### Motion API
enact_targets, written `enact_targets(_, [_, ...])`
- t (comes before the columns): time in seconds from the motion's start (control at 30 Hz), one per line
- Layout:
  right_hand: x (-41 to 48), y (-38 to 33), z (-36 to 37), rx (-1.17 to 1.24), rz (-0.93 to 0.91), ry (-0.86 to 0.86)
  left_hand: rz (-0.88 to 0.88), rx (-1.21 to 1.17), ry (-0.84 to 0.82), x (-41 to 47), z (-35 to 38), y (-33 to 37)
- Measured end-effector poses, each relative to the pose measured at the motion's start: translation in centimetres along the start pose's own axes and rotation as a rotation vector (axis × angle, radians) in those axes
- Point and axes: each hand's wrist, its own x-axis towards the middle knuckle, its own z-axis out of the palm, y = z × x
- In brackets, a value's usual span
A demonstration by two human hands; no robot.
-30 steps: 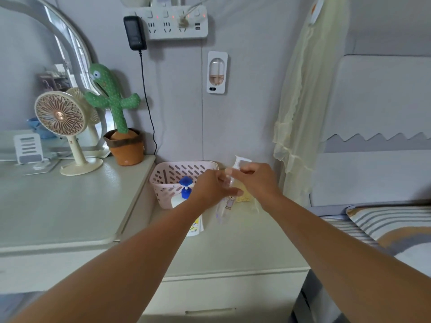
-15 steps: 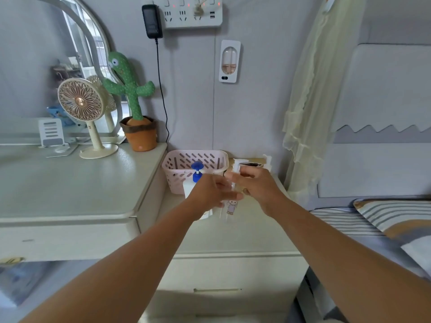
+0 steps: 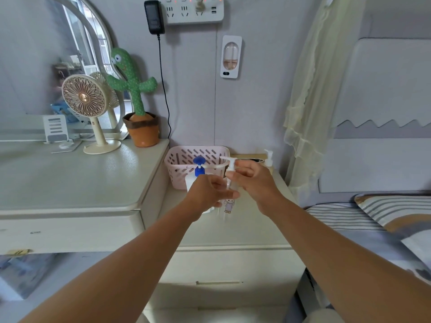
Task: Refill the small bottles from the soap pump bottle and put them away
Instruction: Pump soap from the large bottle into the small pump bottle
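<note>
Over the low nightstand point(image 3: 233, 231) my left hand point(image 3: 207, 192) grips the body of a small clear bottle point(image 3: 228, 205) with a cartoon sticker. My right hand point(image 3: 254, 180) pinches that bottle's white pump head point(image 3: 229, 165) at the collar. Behind my left hand stands the white soap pump bottle with a blue pump point(image 3: 199, 167), mostly hidden. A second small bottle with a white pump point(image 3: 268, 158) stands at the back right by the wall.
A pink slotted basket point(image 3: 179, 159) sits at the back of the nightstand. The higher dresser point(image 3: 70, 183) on the left carries a fan point(image 3: 85, 99), a cactus toy point(image 3: 135, 94) and a phone stand. A bed point(image 3: 373, 220) lies at right, a curtain above it.
The camera has dropped and moved nearer, so the hands sit higher in view. Both hands keep their hold on the small bottle; the second small bottle came into sight.
</note>
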Motion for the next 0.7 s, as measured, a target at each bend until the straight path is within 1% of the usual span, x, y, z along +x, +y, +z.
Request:
enact_targets(0.13, [-0.06,0.38,-0.39,-0.079,0.015,-0.09,0.005,0.017,-0.007,0.02,-0.15,-0.5])
enact_targets(0.23, [-0.03,0.55,-0.11,-0.114,0.007,-0.035,0.018,0.052,-0.028,0.07,0.11,-0.59])
enact_targets(0.3, [-0.03,0.53,-0.32,-0.06,0.003,-0.007,0.01,0.043,-0.032,-0.01,0.32,-0.51])
enact_targets(0.37, [0.18,0.73,-0.76,-0.009,0.03,-0.064,0.004,0.035,-0.02,0.09,0.22,-0.5])
enact_targets(0.47, [0.1,0.64,-0.52,-0.012,0.061,-0.137,0.017,0.077,-0.016,0.31,-0.04,-0.43])
enact_targets(0.5, [0.06,0.54,-0.28,-0.012,0.065,-0.119,0.024,0.092,-0.022,0.37,0.01,-0.37])
enact_targets(0.6, [0.28,0.38,0.13,0.017,0.061,0.009,0.026,0.093,-0.025,0.36,0.37,-0.07])
enact_targets(0.63, [0.29,0.31,0.05,0.032,0.061,0.013,0.021,0.087,-0.02,0.35,0.47,-0.01])
enact_targets(0.7, [0.43,0.46,-0.23,0.021,0.075,-0.057,0.017,0.087,-0.009,0.45,0.45,-0.05])
